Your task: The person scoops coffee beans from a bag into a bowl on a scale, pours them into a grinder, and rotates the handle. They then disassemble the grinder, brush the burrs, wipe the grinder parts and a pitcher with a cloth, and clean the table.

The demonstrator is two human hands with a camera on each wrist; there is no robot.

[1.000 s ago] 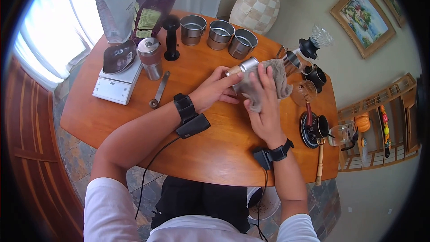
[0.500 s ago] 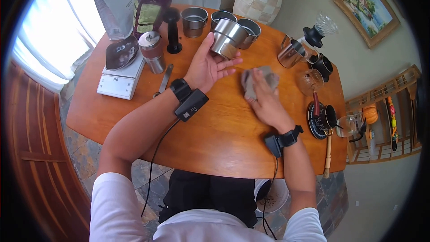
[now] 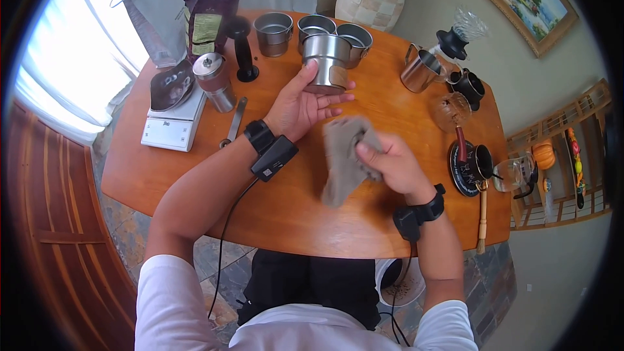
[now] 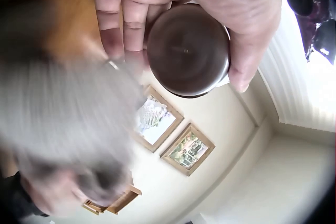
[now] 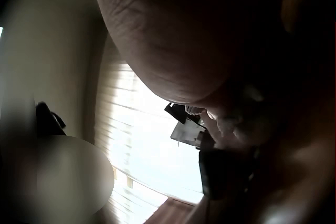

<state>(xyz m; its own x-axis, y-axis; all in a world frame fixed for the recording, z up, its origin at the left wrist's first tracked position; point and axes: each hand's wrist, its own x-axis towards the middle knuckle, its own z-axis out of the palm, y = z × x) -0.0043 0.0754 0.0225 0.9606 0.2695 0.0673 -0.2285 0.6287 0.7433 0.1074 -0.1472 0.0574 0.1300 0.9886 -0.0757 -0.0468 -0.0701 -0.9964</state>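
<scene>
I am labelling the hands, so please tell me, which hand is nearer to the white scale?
Left. The left hand, holding a metal container, is right of the white scale; the right hand, gripping a gray cloth, is farther right over the table.

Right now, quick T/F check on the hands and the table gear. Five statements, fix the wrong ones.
1. The left hand holds a metal container. True.
2. The right hand is empty. False: it grips a gray cloth.
3. The grinder stands beside the white scale. True.
4. Nothing is on the white scale. False: a dark dish sits on it.
5. Three metal cups stand near the far edge of the table. True.
</scene>
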